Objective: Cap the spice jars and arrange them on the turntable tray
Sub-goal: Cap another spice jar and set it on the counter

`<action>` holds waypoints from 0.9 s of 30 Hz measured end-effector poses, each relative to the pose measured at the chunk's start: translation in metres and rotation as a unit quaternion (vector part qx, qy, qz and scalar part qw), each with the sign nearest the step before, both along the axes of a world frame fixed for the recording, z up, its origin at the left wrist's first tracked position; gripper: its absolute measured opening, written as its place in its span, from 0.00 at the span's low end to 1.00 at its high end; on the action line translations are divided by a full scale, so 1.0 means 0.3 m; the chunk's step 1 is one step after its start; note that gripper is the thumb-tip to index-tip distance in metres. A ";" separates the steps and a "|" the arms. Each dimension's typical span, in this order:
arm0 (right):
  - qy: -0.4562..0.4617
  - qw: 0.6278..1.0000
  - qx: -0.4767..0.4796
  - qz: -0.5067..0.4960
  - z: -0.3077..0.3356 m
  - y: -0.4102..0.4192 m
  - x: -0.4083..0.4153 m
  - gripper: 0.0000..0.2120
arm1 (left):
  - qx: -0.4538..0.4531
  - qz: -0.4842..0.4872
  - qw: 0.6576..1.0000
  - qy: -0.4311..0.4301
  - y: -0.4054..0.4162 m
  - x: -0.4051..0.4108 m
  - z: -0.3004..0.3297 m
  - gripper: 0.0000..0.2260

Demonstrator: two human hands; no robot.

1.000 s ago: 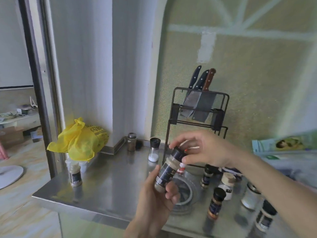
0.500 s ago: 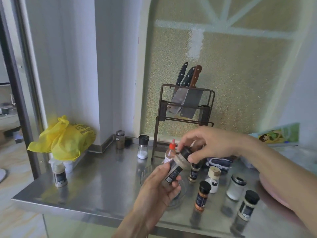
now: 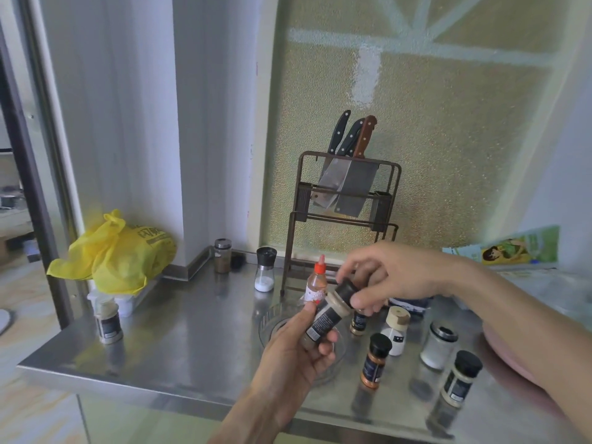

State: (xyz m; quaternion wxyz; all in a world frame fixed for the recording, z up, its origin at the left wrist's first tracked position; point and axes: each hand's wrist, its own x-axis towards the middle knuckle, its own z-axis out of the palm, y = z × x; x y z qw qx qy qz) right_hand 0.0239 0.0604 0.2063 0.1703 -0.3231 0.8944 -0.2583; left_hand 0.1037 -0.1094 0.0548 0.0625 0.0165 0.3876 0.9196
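The left hand [image 3: 298, 350] holds a tilted beige spice jar [image 3: 323, 318]; the right hand [image 3: 390, 277] pinches its black cap [image 3: 346, 291]. Below them sits the clear turntable tray [image 3: 272, 322]; capped jars [image 3: 374, 360] stand right on the bench [image 3: 179, 341].

counter [image 3: 198, 341]: glossy steel | bag [image 3: 121, 257]: yellow plastic | tray [image 3: 272, 318]: clear plastic

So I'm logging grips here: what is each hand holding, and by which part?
The left hand grips the pale, dark-labelled spice jar round its body; the right hand pinches its black cap.
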 end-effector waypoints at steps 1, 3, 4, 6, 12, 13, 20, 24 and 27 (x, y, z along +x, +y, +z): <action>-0.009 1.000 0.006 -0.007 -0.003 0.000 -0.001 0.13 | 0.002 0.001 1.000 -0.004 0.000 0.000 -0.002 0.20; -0.011 0.999 0.025 -0.019 -0.006 0.003 -0.002 0.24 | 0.001 0.000 1.000 -0.004 -0.002 -0.001 -0.006 0.20; -0.003 0.999 0.028 -0.020 -0.006 0.004 -0.001 0.25 | 0.000 -0.002 1.000 -0.002 -0.003 -0.002 -0.006 0.19; 0.001 1.000 0.004 0.004 0.000 0.002 0.004 0.20 | 0.004 -0.004 1.000 0.002 -0.004 -0.002 -0.006 0.18; 0.012 0.999 0.011 -0.027 -0.004 0.000 0.004 0.20 | 0.008 -0.008 1.000 0.008 -0.009 0.001 -0.012 0.18; 0.015 1.000 0.005 -0.014 0.000 -0.002 0.006 0.19 | 0.011 -0.007 1.000 0.008 -0.010 0.000 -0.013 0.19; 0.008 1.000 0.018 -0.017 -0.009 -0.018 0.006 0.22 | 0.016 0.000 1.000 0.008 -0.025 -0.003 -0.027 0.22; 0.008 1.000 -0.008 -0.023 -0.019 -0.048 0.009 0.15 | 0.016 0.002 1.000 0.013 -0.039 0.003 -0.038 0.21; 0.019 1.000 -0.002 -0.014 -0.026 -0.068 0.008 0.18 | 0.033 0.009 0.999 0.016 -0.059 0.001 -0.051 0.20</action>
